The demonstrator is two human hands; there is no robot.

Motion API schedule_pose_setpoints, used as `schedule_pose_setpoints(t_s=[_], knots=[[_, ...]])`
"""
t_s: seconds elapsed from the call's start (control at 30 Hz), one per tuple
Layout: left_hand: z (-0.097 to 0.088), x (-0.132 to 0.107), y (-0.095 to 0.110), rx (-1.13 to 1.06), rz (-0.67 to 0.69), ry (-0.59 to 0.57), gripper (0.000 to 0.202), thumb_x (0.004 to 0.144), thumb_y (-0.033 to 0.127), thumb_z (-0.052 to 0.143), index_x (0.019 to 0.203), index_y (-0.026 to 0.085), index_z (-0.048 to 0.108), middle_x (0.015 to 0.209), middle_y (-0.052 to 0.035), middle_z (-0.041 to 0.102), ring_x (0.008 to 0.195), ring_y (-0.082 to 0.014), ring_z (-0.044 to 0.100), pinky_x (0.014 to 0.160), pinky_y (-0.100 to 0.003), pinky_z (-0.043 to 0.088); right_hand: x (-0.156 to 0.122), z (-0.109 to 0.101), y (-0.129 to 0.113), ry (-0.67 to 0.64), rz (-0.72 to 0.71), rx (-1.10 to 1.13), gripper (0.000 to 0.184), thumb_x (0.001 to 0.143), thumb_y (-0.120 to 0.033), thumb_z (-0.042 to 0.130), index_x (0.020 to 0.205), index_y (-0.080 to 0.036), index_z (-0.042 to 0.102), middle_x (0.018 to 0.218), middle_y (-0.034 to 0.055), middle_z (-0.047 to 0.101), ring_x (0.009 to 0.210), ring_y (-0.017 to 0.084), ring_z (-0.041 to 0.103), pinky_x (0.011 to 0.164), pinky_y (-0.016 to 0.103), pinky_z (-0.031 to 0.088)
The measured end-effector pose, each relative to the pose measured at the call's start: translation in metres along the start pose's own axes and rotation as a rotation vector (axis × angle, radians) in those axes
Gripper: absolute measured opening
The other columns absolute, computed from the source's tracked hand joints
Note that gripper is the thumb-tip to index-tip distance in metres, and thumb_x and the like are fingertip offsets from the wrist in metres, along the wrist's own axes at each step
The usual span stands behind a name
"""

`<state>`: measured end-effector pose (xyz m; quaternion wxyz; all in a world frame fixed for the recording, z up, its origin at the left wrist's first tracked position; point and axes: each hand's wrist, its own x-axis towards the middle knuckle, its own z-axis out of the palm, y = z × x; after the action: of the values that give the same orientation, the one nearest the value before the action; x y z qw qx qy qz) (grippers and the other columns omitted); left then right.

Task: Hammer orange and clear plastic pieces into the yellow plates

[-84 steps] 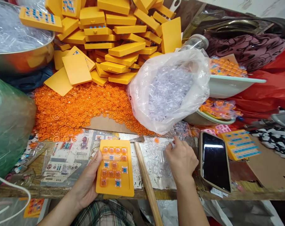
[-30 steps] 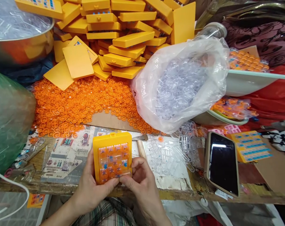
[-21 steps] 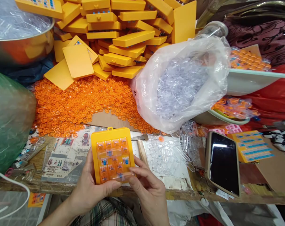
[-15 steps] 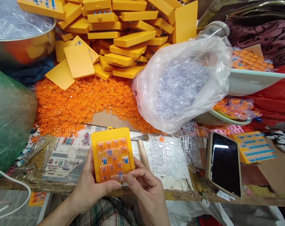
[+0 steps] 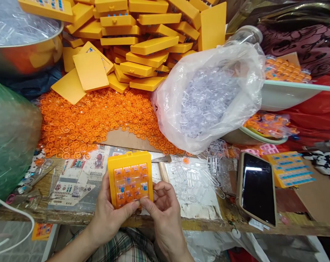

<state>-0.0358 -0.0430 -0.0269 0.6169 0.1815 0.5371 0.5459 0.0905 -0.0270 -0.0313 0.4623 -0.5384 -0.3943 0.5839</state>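
Note:
A yellow keypad case with orange and clear key caps is tilted up above the near edge of the wooden bench. My left hand wraps round its left side and bottom, thumb on the lower front. My right hand grips its lower right corner, thumb and fingers pressed on the bottom row of caps. Loose clear key caps lie on the bench just right of the case.
A clear bag of transparent caps stands behind, beside a spread of orange caps and a heap of yellow cases. A phone and a hammer lie at right. A green bag and metal basin sit at left.
My right hand came from the loose clear caps to the case, which I lifted off the bench. In the last half second the case tipped up and my right thumb closed onto its bottom row.

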Motion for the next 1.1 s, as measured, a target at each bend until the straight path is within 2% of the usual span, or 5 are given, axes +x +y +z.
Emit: schedule_pose_setpoints(t_s=[0.17,0.4,0.67,0.8,1.1], knots=[[0.004,0.007,0.002,-0.065,-0.020,-0.060,0.073,0.060,0.018,0.083,0.118,0.023,0.038,0.103,-0.0062,0.069,0.089,-0.0231,0.069,0.080,-0.034,0.057,0.012,-0.025,-0.007,-0.074,-0.207,-0.457,0.023,0.082,-0.044,0.062,0.090,-0.028,0.049,0.087,0.0008,0.071,0.075,0.020,0.071,0.062,0.032,0.059],[0.004,0.013,0.006,-0.102,-0.150,-0.112,0.069,0.057,0.014,0.084,0.114,0.021,0.044,0.109,-0.0092,0.069,0.094,-0.0261,0.068,0.084,-0.038,0.056,0.059,-0.111,-0.039,0.210,-0.415,-1.071,0.019,0.081,-0.028,0.058,0.095,-0.023,0.071,0.102,0.0097,0.072,0.099,0.030,0.064,0.093,0.051,0.045],[0.000,0.012,0.008,-0.145,-0.248,-0.159,0.072,0.058,0.011,0.083,0.117,0.018,0.041,0.111,-0.0128,0.069,0.095,-0.0254,0.068,0.087,-0.039,0.054,0.071,-0.102,-0.021,0.143,-0.517,-1.504,0.027,0.087,-0.024,0.051,0.107,-0.017,0.069,0.090,0.0076,0.071,0.076,0.024,0.064,0.061,0.033,0.047],[-0.003,0.011,0.008,-0.165,-0.261,-0.163,0.072,0.059,0.011,0.082,0.117,0.019,0.041,0.112,-0.0131,0.068,0.097,-0.0261,0.067,0.089,-0.040,0.053,0.070,-0.105,-0.026,0.234,-0.612,-1.593,0.032,0.091,-0.018,0.045,0.117,-0.014,0.064,0.100,0.0099,0.070,0.081,0.023,0.062,0.067,0.032,0.044],[-0.001,0.011,0.005,-0.172,-0.253,-0.163,0.074,0.056,0.011,0.083,0.117,0.019,0.043,0.111,-0.0129,0.069,0.097,-0.0279,0.067,0.089,-0.042,0.053,0.073,-0.097,-0.017,0.096,-0.724,-1.644,0.013,0.084,-0.015,0.059,0.087,-0.014,0.071,0.075,0.0089,0.070,0.069,0.023,0.057,0.059,0.035,0.036]])
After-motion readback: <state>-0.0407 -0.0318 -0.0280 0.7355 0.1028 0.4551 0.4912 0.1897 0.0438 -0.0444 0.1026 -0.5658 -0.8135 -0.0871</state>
